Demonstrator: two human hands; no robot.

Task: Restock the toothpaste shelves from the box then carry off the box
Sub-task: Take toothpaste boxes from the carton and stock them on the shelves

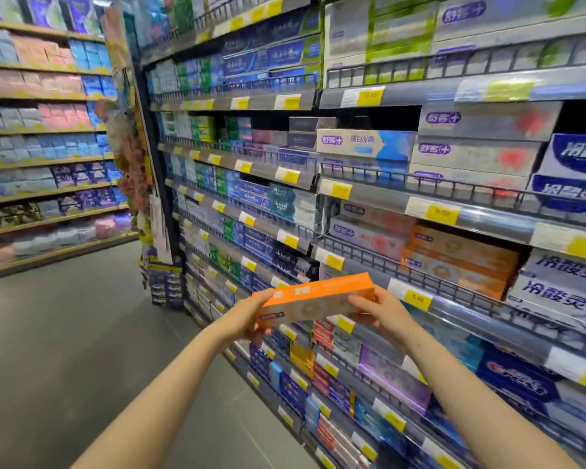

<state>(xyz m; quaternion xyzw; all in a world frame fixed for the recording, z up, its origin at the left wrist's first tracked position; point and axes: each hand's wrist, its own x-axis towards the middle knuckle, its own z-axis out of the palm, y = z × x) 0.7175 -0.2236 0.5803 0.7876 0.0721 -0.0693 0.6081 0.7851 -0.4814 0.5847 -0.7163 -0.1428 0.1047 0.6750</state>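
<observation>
One orange toothpaste carton is held out in front of the person, lying lengthwise and slightly tilted, its right end a little higher than its left. Two hands carry it, one at each end. The left hand grips the left end, its thumb on the upper face and its fingers curled under the carton. The right hand grips the right end in like manner, thumb laid along the top edge and fingers wrapped beneath. Both forearms are bare and stretched forward from the bottom of the view, the left rising from the lower left, the right from the lower right, meeting at the carton.

The carton sits in the air just before the toothpaste shelves, at the level of a wire-fronted shelf where a stack of matching orange cartons lies; at least three layers show there, the exact count being blurred. To the right of that stack are white and blue cartons. Yellow price tags run along each shelf edge. At least six shelf levels of toothpaste can be counted in the bay. Across the grey floor, a second run of shelving holds soft packs in pink, blue and purple.
</observation>
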